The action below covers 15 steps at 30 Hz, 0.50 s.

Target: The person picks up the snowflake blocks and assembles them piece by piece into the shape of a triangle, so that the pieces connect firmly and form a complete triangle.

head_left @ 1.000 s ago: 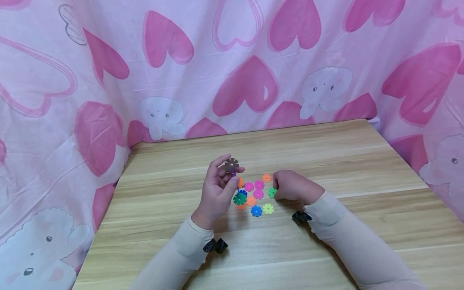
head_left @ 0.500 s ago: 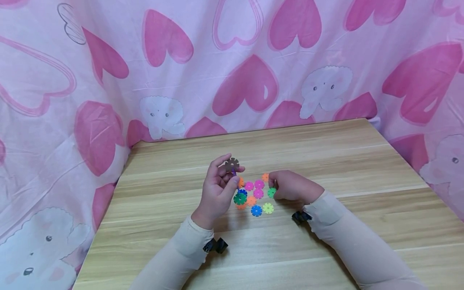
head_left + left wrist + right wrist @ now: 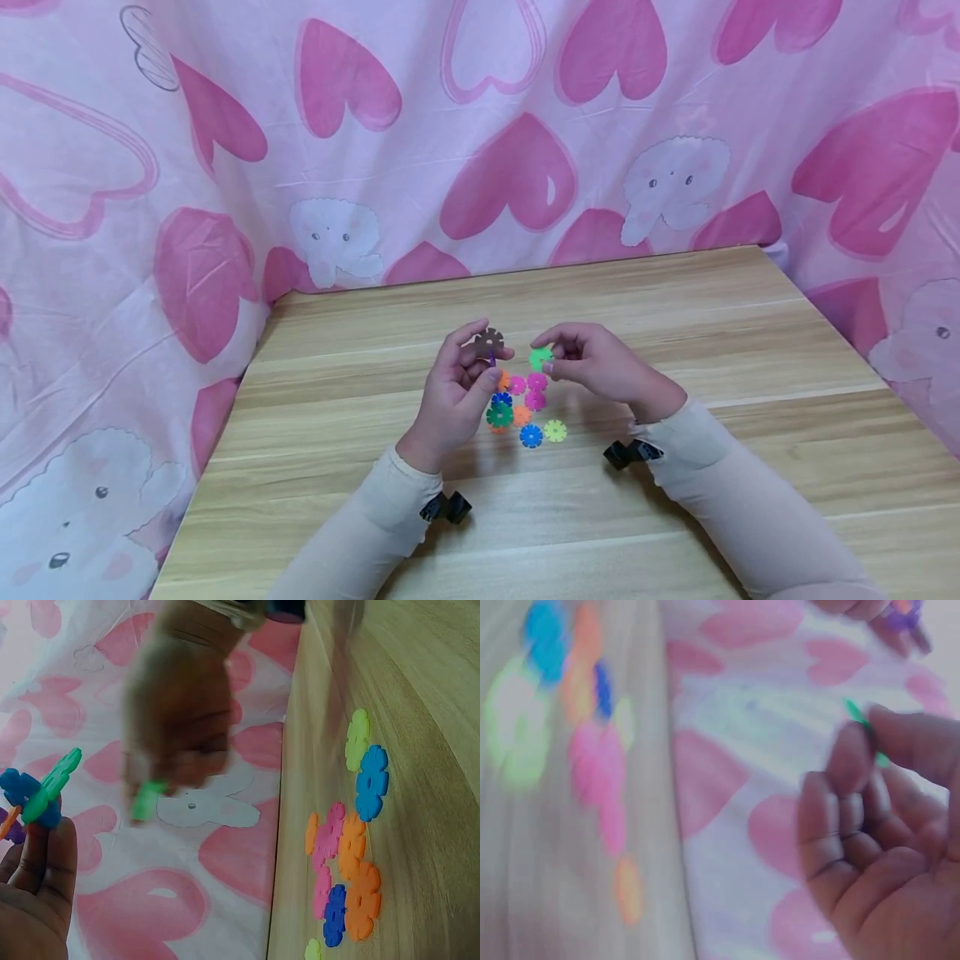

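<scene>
In the head view my left hand point(image 3: 453, 402) holds a small joined set of notched plastic snowflake discs above the table. A brown disc point(image 3: 489, 341) tops the set and a dark green disc point(image 3: 499, 415) hangs lowest; the left wrist view adds a blue disc point(image 3: 49, 813) and an orange edge point(image 3: 10, 821). My right hand point(image 3: 606, 367) pinches a light green disc point(image 3: 540, 359) between thumb and fingers, apart from the set. That disc shows nearly edge-on, as a green sliver point(image 3: 854, 710), in the right wrist view, which is blurred.
Loose discs lie on the wooden table point(image 3: 675, 508) under the hands: several pink discs point(image 3: 536, 382), an orange disc point(image 3: 522, 416), a blue disc point(image 3: 531, 435) and a yellow disc point(image 3: 555, 431). A pink heart-printed cloth point(image 3: 420, 158) hangs behind the table.
My right hand has lifted the light green disc off the table and brought it up and left, closer to the joined set. The left hand has shifted only slightly.
</scene>
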Each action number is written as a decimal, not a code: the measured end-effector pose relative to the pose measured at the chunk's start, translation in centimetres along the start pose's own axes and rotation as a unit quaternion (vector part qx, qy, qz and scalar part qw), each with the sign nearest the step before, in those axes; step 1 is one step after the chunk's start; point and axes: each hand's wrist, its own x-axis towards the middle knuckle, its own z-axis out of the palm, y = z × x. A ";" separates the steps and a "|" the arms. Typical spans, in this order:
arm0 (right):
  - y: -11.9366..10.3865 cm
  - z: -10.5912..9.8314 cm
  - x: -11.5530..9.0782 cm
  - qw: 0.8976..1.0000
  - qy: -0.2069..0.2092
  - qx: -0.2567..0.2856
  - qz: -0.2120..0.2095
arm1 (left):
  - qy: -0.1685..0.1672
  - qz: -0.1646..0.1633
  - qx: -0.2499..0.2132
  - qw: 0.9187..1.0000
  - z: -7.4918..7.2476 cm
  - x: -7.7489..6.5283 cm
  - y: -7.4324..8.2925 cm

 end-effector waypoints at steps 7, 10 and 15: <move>-2.7 0.6 -1.5 0.990 0.008 0.126 -0.060 | -0.025 -0.009 0.006 1.000 0.1 0.0 0.1; -3.3 0.8 -1.8 0.987 0.005 0.144 -0.077 | -0.039 -0.012 0.009 0.999 0.1 -0.1 0.1; -3.5 1.1 -2.1 0.983 -0.002 0.164 -0.089 | -0.057 -0.010 0.018 0.998 0.3 -0.1 0.1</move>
